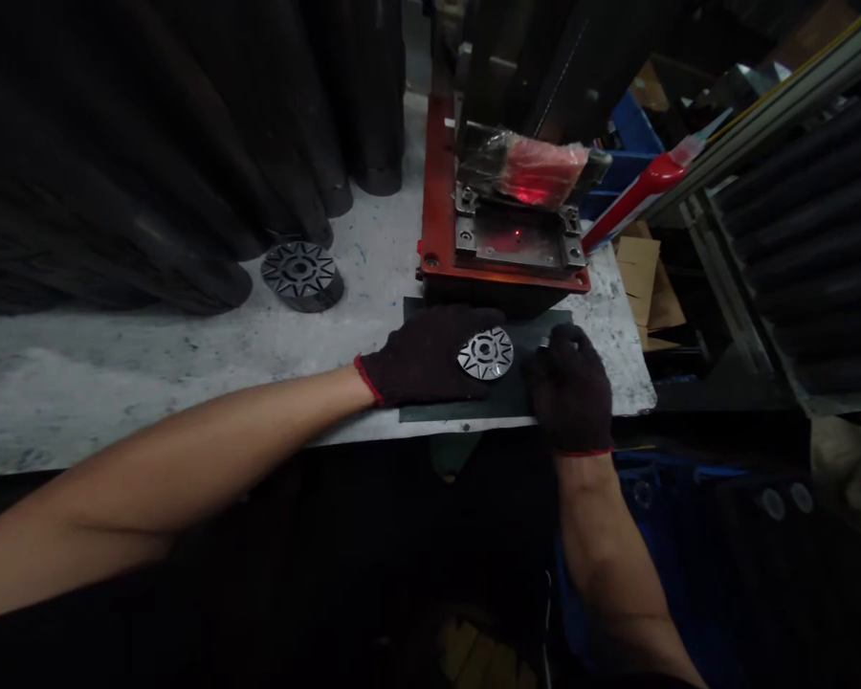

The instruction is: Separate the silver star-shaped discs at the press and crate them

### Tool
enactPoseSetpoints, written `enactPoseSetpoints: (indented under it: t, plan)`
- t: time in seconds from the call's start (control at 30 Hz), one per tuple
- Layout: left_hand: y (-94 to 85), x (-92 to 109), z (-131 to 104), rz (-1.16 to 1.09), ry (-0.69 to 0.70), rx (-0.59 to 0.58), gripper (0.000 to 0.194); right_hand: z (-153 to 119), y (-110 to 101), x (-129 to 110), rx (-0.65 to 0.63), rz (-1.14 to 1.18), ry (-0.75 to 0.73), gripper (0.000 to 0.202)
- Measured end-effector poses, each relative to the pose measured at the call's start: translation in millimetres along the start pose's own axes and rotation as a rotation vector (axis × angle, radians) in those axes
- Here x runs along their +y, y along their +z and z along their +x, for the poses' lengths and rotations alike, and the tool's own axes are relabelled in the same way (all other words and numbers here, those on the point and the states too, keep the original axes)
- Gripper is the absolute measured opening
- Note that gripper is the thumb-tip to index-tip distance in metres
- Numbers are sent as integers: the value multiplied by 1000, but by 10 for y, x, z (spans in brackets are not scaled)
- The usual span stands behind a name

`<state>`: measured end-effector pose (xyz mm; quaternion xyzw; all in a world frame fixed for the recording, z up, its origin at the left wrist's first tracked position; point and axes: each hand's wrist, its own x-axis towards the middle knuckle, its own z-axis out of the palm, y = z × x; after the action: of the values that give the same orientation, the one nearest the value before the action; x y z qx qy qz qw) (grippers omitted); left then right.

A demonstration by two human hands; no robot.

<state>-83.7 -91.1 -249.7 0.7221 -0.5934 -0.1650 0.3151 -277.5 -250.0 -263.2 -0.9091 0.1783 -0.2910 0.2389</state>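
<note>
My left hand [437,354], in a dark glove with a red cuff, is wrapped round a round metal part [486,353] with a zigzag pattern on its face. To its right, my right hand [571,388], gloved too, is closed, with a small shiny bit [543,343] showing at its fingertips; what that bit belongs to is too small to tell. Both hands are over a dark green mat [437,412] at the table's front edge. A similar round part [301,276] stands on the table to the left, apart from my hands.
Behind my hands stands a red machine base [436,211] with a metal fixture [513,239] and a red light spot. A red bottle [635,199] leans at its right. Dark cylinders [316,124] crowd the back left of the white table [150,383]. Cardboard [638,277] lies beyond the right edge.
</note>
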Motion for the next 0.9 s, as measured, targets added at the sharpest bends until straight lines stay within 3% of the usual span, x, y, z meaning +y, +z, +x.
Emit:
enactPoseSetpoints:
  t: [0.1,0.3,0.37,0.47,0.53,0.63,0.7,0.77,0.8,0.9]
  plan:
    - [-24,16,4,-12,-3,-19,84,94,39,-94,49,65,60,27]
    - [-52,93,38,-37,-21,-38,74,237,99,-141,-76,129,123,32]
    - [-44,97,45,-43,-27,-34,67,219,61,-176,-106,87,69,27]
    - [-27,79,35,-68,1,-17,63,285,-79,-300,-163,-40,-129,19]
    - [-23,61,17,-74,14,-3,67,486,-191,-372,-124,-158,-256,23]
    - [-32,50,-12,-43,-7,-11,78,1008,-292,-354,-54,-329,-408,47]
    - [-41,62,-22,3,-27,-32,85,1331,-295,-268,-152,-388,-487,51]
    - [-43,87,-26,62,-53,-41,94,1460,-258,-194,-196,-331,-477,44]
    - [-39,101,-27,92,-61,-36,97,1424,-229,-179,-152,-259,-428,39]
    - [-17,124,-26,137,-84,-11,93,981,-130,-208,194,-17,-125,40]
